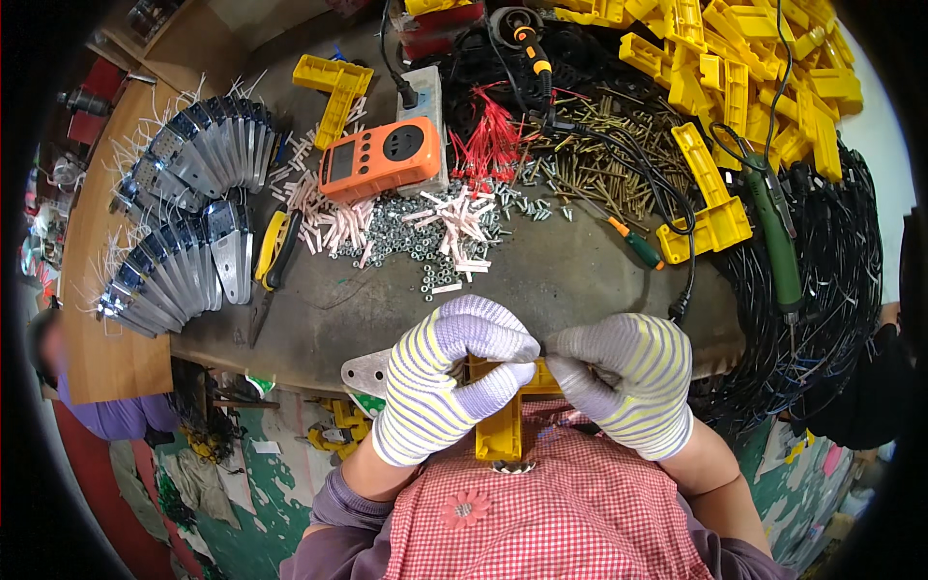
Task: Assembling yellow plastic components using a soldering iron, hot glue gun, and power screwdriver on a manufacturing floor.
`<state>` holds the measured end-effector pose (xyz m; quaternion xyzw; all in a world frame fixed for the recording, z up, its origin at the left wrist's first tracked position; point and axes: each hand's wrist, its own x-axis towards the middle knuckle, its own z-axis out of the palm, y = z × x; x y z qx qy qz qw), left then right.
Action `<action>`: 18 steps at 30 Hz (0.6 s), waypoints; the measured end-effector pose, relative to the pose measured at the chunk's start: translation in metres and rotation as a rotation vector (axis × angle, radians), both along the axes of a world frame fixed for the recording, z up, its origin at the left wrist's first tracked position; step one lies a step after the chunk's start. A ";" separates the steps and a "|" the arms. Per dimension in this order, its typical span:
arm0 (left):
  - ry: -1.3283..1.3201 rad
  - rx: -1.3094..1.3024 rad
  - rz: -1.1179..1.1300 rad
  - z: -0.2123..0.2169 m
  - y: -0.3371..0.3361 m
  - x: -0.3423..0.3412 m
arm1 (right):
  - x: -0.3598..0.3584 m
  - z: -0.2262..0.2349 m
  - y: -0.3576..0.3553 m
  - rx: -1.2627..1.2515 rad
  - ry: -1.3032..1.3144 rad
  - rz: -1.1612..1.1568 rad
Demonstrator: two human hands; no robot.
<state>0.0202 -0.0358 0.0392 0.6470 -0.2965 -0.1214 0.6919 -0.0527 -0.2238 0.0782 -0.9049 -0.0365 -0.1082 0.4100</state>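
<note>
Both my hands wear striped knit gloves and meet at the near edge of the table. The fingers of my left hand (454,372) are pinched, and my right hand (623,382) pinches close beside it. Whatever lies between the fingertips is too small or hidden to make out. Below and behind them is a yellow plastic housing (499,435), partly covered by my left hand and resting against my checked apron. A silver metal plate with holes (364,372) pokes out to the left of my left hand, at the table edge.
Screws (619,159), nuts (401,232), pale sleeves (338,227) and red-tipped wires (488,140) lie in piles. An orange meter (382,158), pliers (277,251), screwdriver (635,242) and green power tool (773,227) surround them. Yellow housings (735,58) are heaped back right; metal blades (198,159) stand left.
</note>
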 end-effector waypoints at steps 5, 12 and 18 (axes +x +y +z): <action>-0.061 0.109 -0.008 0.010 0.002 0.001 | -0.002 -0.015 -0.007 -0.164 -0.102 0.135; -0.100 0.155 -0.078 0.015 -0.002 0.003 | 0.001 -0.025 -0.013 0.296 -0.144 0.312; -0.067 0.148 -0.074 0.019 -0.001 0.011 | -0.009 -0.018 -0.031 0.320 0.087 0.181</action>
